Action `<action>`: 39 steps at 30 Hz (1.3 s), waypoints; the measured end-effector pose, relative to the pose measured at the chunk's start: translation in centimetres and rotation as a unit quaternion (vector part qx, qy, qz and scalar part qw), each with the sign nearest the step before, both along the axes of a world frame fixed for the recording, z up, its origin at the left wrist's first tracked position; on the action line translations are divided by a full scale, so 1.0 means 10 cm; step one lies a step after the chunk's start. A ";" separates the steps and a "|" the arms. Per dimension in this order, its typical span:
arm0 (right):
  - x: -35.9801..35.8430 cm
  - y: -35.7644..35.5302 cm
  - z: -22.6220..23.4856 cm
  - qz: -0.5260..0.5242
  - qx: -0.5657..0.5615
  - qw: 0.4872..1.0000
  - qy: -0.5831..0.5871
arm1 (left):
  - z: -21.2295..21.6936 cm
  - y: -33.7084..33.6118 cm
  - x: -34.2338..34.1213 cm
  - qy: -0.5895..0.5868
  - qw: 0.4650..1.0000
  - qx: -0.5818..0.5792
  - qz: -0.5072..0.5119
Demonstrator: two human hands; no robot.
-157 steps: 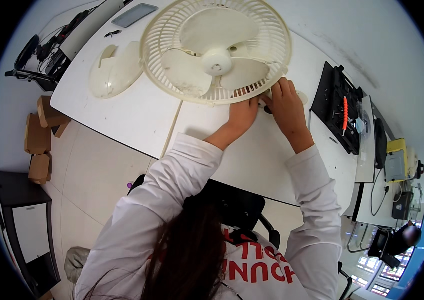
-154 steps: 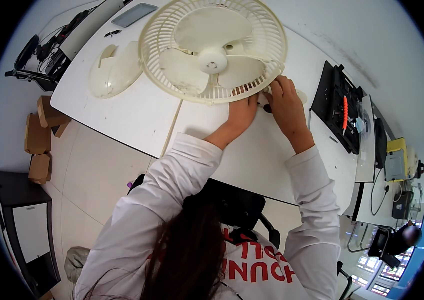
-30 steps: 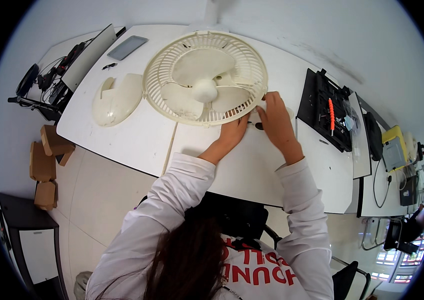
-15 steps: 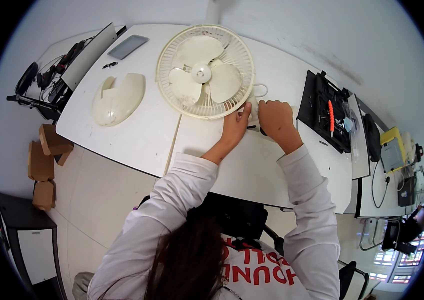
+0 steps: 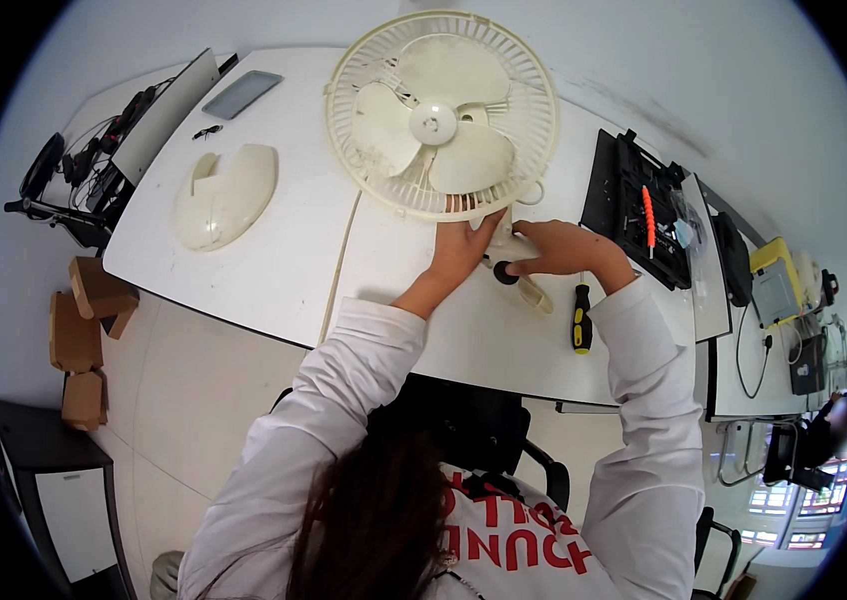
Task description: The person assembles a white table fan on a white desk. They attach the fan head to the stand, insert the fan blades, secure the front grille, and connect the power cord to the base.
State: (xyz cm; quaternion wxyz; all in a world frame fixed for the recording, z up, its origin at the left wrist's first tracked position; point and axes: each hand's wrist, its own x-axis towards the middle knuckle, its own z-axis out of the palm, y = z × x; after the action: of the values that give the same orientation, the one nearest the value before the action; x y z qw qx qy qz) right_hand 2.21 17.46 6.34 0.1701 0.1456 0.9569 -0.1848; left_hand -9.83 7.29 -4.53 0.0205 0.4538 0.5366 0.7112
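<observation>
Top centre of the frame, the cream fan (image 5: 442,115) stood on the white table (image 5: 274,270), its round grille facing the camera with the three blades showing through. The left hand (image 5: 462,245) was pressed against the lower rim of the grille, fingers curled loosely on it. Just right of it, the right hand (image 5: 566,248) had closed its fingers on the fan's cream neck piece, right below the grille. A small black knob (image 5: 506,270) sat between the two hands, touching the neck; which fingers held it could not be told. Right of centre, a screwdriver with a yellow-and-black handle (image 5: 581,320) lay on the table beside the right wrist. Upper left, a cream housing shell (image 5: 225,195) lay well apart from the fan. At upper right sat a black tool tray (image 5: 634,205).
</observation>
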 end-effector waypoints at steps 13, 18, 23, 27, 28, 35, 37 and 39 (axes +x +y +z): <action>0.17 -0.29 -0.15 -0.141 0.015 0.986 0.088 | 0.30 -0.36 -0.01 -0.328 0.912 -0.084 -0.233; 0.20 -0.28 -0.17 -0.132 0.006 0.986 0.102 | 0.40 -0.71 0.00 -0.442 0.875 0.016 -0.198; 0.19 -0.29 -0.20 -0.130 0.025 0.985 0.109 | 0.39 -0.98 -0.25 -0.459 0.861 0.162 -0.150; 0.19 -0.33 -0.21 -0.140 0.030 0.982 0.125 | 0.61 -1.06 -0.10 -0.412 0.907 0.084 -0.027; 0.18 -0.32 -0.21 -0.139 0.034 0.983 0.118 | 0.70 -1.07 -0.02 -0.393 0.917 0.071 -0.005; 0.16 -0.35 -0.19 -0.134 0.066 0.983 0.111 | 0.70 -1.01 0.00 -0.374 0.925 0.051 0.049; 0.17 -0.36 -0.21 -0.124 0.072 0.982 0.124 | 0.71 -1.02 -0.04 -0.385 0.922 0.031 0.038; 0.18 -0.36 -0.21 -0.111 0.071 0.982 0.137 | 0.71 -1.04 -0.16 -0.386 0.922 -0.002 0.007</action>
State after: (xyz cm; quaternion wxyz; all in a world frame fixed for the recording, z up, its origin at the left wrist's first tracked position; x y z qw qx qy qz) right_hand 4.04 13.82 4.27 0.0053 0.2362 0.9597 -0.1521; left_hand -11.39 -3.08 2.55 0.2223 0.1398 0.4916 0.8303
